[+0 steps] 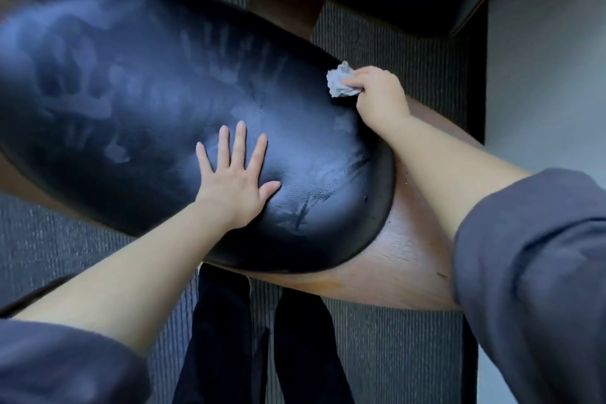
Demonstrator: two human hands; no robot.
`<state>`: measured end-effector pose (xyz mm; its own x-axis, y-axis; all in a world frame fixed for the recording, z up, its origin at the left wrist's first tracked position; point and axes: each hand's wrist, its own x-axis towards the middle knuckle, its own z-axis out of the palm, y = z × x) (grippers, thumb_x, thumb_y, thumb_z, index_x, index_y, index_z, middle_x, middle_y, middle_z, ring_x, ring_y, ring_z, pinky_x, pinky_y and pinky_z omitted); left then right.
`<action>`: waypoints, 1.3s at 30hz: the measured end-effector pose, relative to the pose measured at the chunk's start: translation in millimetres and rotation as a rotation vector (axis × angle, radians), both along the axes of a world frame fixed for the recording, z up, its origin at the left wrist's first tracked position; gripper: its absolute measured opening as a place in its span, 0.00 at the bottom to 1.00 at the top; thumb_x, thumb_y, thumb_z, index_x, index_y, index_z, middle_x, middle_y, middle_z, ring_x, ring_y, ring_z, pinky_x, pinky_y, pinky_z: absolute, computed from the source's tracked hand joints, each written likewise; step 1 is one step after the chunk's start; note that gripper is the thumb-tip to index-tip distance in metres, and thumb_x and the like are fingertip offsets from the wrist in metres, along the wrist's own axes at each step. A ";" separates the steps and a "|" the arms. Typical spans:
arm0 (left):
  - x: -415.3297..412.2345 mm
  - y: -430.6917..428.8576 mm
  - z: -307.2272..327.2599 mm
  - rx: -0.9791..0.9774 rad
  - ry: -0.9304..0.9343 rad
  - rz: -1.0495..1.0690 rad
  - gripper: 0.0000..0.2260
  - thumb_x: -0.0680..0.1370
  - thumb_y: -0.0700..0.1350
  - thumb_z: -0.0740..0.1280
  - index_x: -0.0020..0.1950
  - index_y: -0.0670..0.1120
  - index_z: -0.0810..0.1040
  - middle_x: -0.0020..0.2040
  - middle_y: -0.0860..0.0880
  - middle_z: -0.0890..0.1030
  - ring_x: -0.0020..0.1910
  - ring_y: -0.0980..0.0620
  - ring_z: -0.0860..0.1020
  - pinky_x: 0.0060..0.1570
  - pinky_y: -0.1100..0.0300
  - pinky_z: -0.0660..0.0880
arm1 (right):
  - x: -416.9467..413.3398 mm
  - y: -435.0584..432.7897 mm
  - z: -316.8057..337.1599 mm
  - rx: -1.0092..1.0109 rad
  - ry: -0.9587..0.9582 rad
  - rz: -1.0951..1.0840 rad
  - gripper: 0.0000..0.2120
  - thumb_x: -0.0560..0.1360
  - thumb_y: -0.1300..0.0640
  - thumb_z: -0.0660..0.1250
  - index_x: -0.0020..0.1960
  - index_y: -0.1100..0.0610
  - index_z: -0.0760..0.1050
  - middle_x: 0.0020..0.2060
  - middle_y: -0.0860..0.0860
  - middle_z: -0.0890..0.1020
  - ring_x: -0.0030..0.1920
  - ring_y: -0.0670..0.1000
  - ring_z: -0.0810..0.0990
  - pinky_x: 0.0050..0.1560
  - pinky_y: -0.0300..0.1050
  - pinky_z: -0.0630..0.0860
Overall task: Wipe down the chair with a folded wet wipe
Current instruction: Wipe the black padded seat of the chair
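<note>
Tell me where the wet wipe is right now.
In the head view, the wet wipe is bunched in the right hand, against the far right edge of the black seat cushion, beyond the flat left hand.

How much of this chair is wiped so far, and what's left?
Done: smeared wipe streaks cover most of the black cushion. In hand: the right hand grips the wet wipe at the cushion's right edge; the left hand presses flat on it. Left: likely the wooden frame, showing no clear streaks.
</note>
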<state>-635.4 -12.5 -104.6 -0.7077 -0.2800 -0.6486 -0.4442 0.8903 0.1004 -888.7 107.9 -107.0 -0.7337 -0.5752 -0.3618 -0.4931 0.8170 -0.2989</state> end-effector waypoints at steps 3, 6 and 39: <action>-3.1 -0.8 0.9 0.019 -0.032 0.005 0.35 0.79 0.67 0.41 0.78 0.51 0.31 0.77 0.42 0.29 0.76 0.38 0.32 0.71 0.31 0.39 | 34.3 26.4 11.5 -0.013 0.057 -0.038 0.20 0.73 0.68 0.59 0.56 0.54 0.83 0.57 0.53 0.81 0.55 0.60 0.74 0.54 0.43 0.69; -4.5 -0.7 3.7 0.032 -0.042 0.001 0.35 0.79 0.67 0.41 0.78 0.51 0.32 0.77 0.42 0.29 0.76 0.38 0.31 0.70 0.31 0.39 | 87.5 68.8 36.2 -0.124 0.059 -0.124 0.21 0.66 0.72 0.58 0.49 0.59 0.84 0.51 0.55 0.82 0.49 0.61 0.75 0.48 0.35 0.60; 23.3 -27.3 10.7 0.013 0.089 0.053 0.34 0.79 0.66 0.50 0.80 0.54 0.42 0.80 0.46 0.38 0.78 0.42 0.38 0.71 0.32 0.41 | 165.3 49.3 32.3 -0.139 -0.256 0.320 0.15 0.73 0.69 0.61 0.52 0.60 0.83 0.55 0.56 0.82 0.58 0.57 0.77 0.62 0.50 0.71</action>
